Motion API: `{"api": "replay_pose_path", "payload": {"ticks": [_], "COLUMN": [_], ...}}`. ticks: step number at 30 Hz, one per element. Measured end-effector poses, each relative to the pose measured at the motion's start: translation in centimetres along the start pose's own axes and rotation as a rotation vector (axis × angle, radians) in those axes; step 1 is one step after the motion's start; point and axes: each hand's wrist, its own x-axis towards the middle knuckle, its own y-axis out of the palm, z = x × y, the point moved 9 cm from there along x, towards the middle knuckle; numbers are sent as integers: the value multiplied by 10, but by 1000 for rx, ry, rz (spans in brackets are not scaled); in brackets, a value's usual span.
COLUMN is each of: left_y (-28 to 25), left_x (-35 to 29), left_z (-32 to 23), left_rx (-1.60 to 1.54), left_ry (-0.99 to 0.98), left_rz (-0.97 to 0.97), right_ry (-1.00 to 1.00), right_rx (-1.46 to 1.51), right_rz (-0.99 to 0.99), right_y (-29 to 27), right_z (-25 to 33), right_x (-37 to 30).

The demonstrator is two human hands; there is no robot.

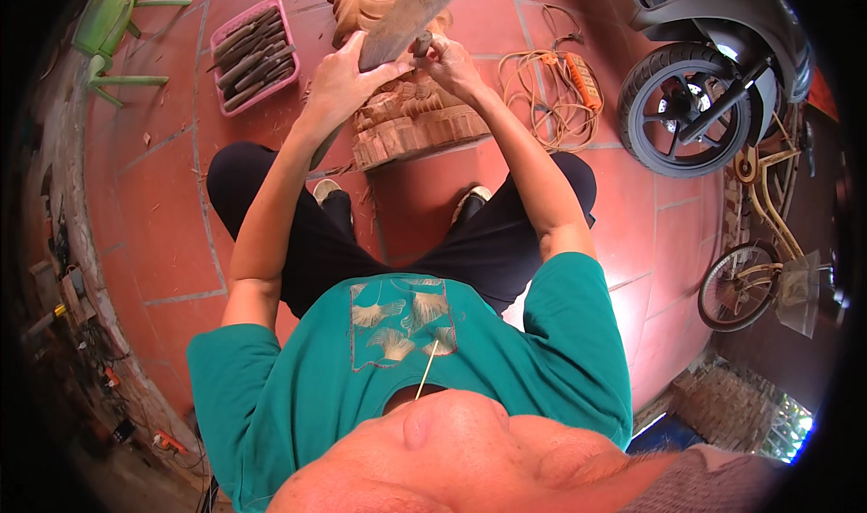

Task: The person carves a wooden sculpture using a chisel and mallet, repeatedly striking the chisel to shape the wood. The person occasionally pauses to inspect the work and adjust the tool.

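A long, flat wooden mallet point(411, 18) slants up to the right, my left hand point(341, 84) closed around it with the thumb along its near side. Beneath my left wrist a narrow dark end shows, perhaps its handle. My right hand point(449, 64) is closed on a chisel, whose round butt end point(422, 43) points up beside the mallet; its blade is hidden. Below both hands stands a carved wooden sculpture point(420, 134) between my feet, with a blocky base nearest me and rounded carved folds farther off. The mallet and my hands cover its middle.
At the left a pink plastic basket point(294, 72) holds several chisels, with a green plastic chair point(101, 25) beyond it. To the right lie an orange power strip point(584, 81) and its coiled cord point(542, 120). A motorbike wheel point(685, 108) and a bicycle point(768, 197) stand farther right.
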Motion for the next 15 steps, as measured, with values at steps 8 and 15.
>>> {"api": "replay_pose_path", "payload": {"ticks": [8,15], "left_y": [5,-4], "left_x": [-2,-2], "left_z": [6,-14], "left_rx": [-15,-63], "left_ry": [-137,-27], "left_rz": [136,40], "right_ry": [190,192], "right_rx": [196,122], "right_rz": [8,-27], "right_y": [-1,-4], "right_z": [-25,-28], "right_x": [0,2]}}
